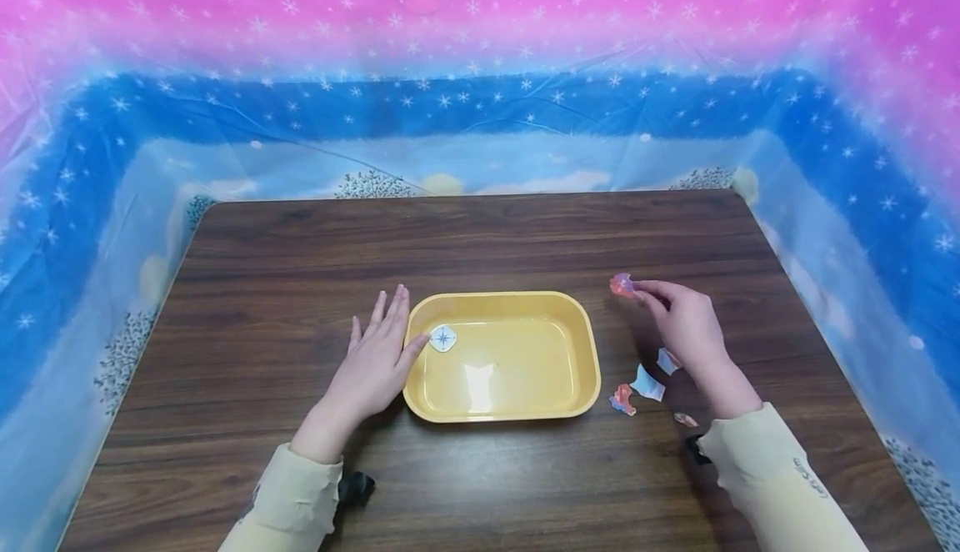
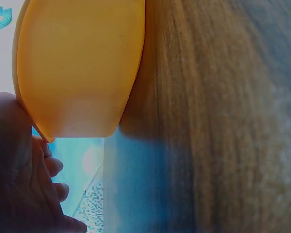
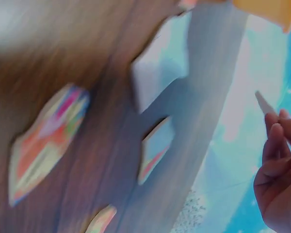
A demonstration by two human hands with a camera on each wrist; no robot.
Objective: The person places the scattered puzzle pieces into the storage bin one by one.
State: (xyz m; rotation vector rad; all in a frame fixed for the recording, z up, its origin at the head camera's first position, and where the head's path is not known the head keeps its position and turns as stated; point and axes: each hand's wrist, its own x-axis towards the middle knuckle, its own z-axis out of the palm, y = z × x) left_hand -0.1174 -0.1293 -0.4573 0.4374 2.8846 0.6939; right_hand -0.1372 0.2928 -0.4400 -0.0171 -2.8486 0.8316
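A yellow rectangular tray [image 1: 502, 413] sits on the brown table, with a white rounded piece [image 1: 443, 338] bearing a blue compass star at its left end. My left hand [image 1: 375, 360] rests against the tray's left side, fingers straight and thumb over the rim; in the left wrist view the tray's outer wall [image 2: 82, 68] stands beside that hand [image 2: 19, 170]. Between thumb and fingertips, my right hand [image 1: 686, 323] pinches a flat red and purple piece [image 1: 622, 285] above the table, right of the tray. The held piece [image 3: 265, 103] appears edge-on in the right wrist view.
Several flat irregular pieces lie right of the tray: a pale blue one [image 1: 648, 383], a smaller pale one [image 1: 667, 360], a red and blue one [image 1: 622, 399] and a small multicoloured one [image 1: 686, 420]. A patterned pink and blue cloth [image 1: 480, 102] surrounds the table [image 1: 465, 235].
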